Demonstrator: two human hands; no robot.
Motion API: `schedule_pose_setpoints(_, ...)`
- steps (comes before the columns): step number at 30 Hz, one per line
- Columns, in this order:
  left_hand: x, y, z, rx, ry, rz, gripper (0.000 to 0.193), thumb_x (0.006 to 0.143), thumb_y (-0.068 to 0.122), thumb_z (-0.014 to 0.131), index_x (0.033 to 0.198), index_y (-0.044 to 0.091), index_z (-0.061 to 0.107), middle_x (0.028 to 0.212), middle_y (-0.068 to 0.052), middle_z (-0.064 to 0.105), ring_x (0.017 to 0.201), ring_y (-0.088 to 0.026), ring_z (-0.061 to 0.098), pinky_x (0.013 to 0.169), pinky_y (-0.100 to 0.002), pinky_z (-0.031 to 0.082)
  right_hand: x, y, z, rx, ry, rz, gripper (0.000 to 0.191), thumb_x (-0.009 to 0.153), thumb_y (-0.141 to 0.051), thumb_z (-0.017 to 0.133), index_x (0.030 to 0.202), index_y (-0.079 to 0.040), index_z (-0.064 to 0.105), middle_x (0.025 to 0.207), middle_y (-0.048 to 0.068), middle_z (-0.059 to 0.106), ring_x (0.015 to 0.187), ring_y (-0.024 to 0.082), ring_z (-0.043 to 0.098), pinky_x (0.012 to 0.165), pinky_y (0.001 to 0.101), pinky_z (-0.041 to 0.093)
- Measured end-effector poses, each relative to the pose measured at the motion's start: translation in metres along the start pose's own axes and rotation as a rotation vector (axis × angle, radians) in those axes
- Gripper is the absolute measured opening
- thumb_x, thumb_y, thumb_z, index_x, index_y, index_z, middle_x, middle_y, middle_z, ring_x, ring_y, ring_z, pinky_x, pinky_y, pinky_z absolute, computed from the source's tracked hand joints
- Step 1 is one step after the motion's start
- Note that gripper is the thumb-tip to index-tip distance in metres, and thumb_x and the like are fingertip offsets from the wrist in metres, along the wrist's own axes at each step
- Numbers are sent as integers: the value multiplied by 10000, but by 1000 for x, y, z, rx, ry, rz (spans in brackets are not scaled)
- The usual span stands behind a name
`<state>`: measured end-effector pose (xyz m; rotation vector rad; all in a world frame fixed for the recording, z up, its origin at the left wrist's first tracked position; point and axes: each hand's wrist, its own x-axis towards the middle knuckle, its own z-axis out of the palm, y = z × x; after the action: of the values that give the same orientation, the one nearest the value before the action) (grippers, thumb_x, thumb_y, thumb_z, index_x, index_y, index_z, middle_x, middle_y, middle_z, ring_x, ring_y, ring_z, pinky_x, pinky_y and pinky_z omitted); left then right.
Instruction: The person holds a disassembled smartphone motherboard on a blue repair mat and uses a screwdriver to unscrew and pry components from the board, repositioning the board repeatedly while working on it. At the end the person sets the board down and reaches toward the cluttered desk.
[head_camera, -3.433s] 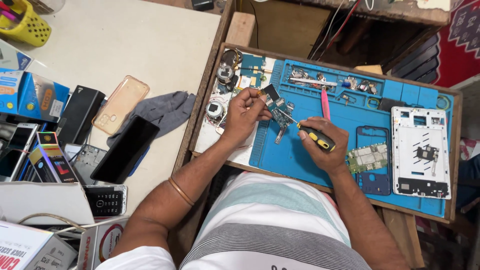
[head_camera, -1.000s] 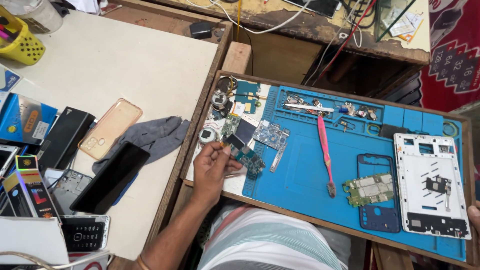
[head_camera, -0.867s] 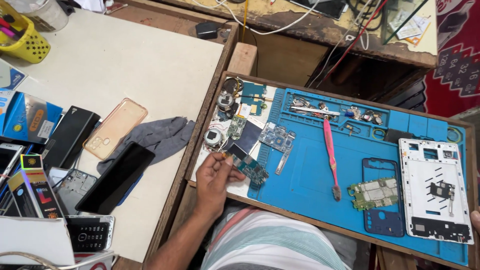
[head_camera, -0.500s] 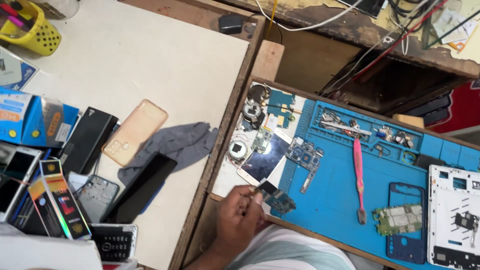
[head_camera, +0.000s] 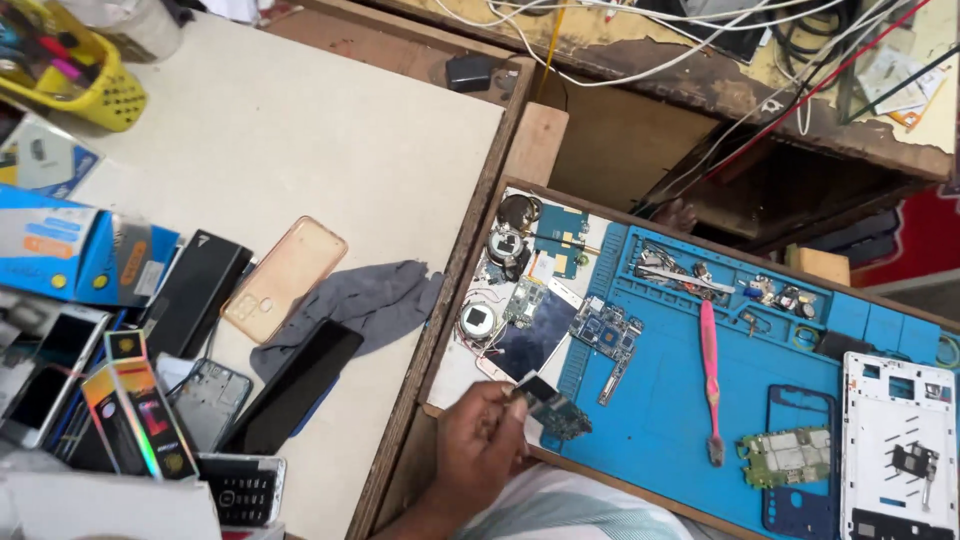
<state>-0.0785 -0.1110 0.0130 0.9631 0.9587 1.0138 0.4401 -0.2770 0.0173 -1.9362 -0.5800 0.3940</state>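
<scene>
My left hand (head_camera: 478, 445) is at the near left corner of the blue repair mat (head_camera: 670, 400), its fingers pinching a small dark circuit board part (head_camera: 552, 405). Just beyond it lie a dark phone screen piece (head_camera: 528, 340) and a blue circuit board (head_camera: 606, 330). A pink toothbrush (head_camera: 710, 378) lies lengthwise on the mat. Further right rest a green circuit board (head_camera: 785, 456) on a blue phone frame (head_camera: 800, 450) and a white phone frame (head_camera: 900, 450). My right hand is out of view.
On the white counter to the left lie a grey cloth (head_camera: 365, 300), a clear phone case (head_camera: 285, 278), a black phone (head_camera: 295, 385), boxes (head_camera: 70, 255) and a yellow basket (head_camera: 75, 80). Small parts sit in the mat's far tray (head_camera: 700, 280). Wires hang behind.
My right hand, which held a screwdriver 3.4 s ago, has left the view. My left hand has drawn back to the mat's near edge with a small board. The camera has swung left.
</scene>
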Motion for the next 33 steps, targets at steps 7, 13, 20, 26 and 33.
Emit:
schedule_pose_setpoints(7, 6, 21, 5, -144, -57, 79, 161, 1033, 126, 635, 1103, -13, 597, 707, -43, 642, 588, -82, 616, 522, -214, 516, -6, 4, -9, 91, -86, -52, 338, 1205, -173, 576, 1362, 109, 475, 1178, 212, 663, 1097, 238, 669, 1011, 347, 553)
schedule_pose_setpoints(13, 29, 2, 21, -104, -55, 107, 166, 1019, 140, 631, 1105, 3, 593, 861, -55, 671, 601, -89, 627, 517, -216, 526, -29, -11, -22, 37, -112, -85, 247, 1216, -124, 608, 1329, 84, 535, 1111, 229, 675, 1004, 219, 682, 930, 337, 568)
schedule_pose_setpoints(20, 54, -7, 26, -52, -141, 153, 151, 1029, 133, 619, 1111, 9, 599, 885, -57, 675, 621, -91, 636, 525, -214, 528, -40, -19, -18, 219, 2, 0, 251, 1117, -133, 744, 1259, 33, 620, 1081, 140, 713, 951, 154, 708, 811, 262, 595)
schedule_pose_setpoints(26, 57, -5, 25, -89, -173, 110, 139, 1040, 122, 624, 1096, 1, 585, 820, -50, 642, 623, -93, 647, 517, -213, 524, -39, -8, -19, 186, -7, -153, 271, 1153, -135, 697, 1276, 85, 596, 1099, 178, 704, 929, 163, 701, 865, 269, 591)
schedule_pose_setpoints(33, 56, -11, 31, -51, -244, 112, 157, 1050, 134, 605, 1112, -10, 602, 827, -47, 655, 659, -75, 649, 551, -194, 525, -42, -13, -15, 5, 44, -172, 271, 1195, -155, 614, 1303, 87, 557, 1054, 198, 690, 887, 173, 701, 792, 282, 594)
